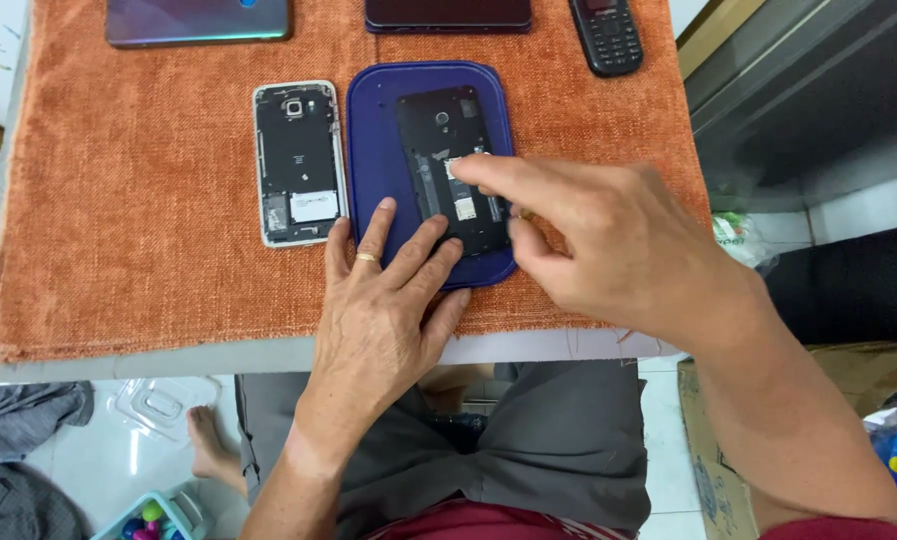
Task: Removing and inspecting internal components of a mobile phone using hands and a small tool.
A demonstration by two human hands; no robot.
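Head view: your right hand (608, 235) has its forefinger stretched onto the opened black phone (450, 165), nearer than the left.
Left hand (383, 300): fingers spread, pressing the blue tray (373, 150).
Axis: phone runs lengthwise away from you.

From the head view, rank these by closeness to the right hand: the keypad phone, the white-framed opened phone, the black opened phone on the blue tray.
Measured from the right hand:
1. Black opened phone, on the blue tray, touched by the hand's forefinger.
2. White-framed opened phone, left of the tray on the orange cloth.
3. Keypad phone, at the cloth's far edge; close to the second, so that order is uncertain.
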